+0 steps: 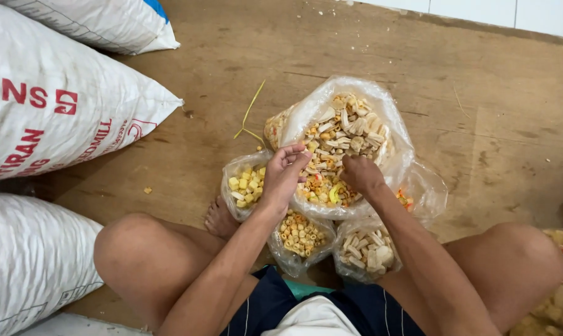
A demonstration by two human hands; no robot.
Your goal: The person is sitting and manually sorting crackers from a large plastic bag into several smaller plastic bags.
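I sit on a wooden floor with a large clear plastic bag (381,112) of mixed dry cracker pieces in front of me. My left hand (283,174) hovers at the bag's near-left rim with fingers curled around a few pale pieces. My right hand (360,174) reaches down into the bag's mix, fingers buried among the pieces. Three small clear bags lie by my legs: one with yellow cubes (245,185), one with small yellow rings (301,235), one with pale tubes (365,250).
Big white woven sacks lie to the left (57,106) and lower left (26,261). Another bag of snacks (558,292) sits by my right knee. A thin yellow strip (250,115) lies on the floor (493,99) beyond the bags. White tiles run along the far edge.
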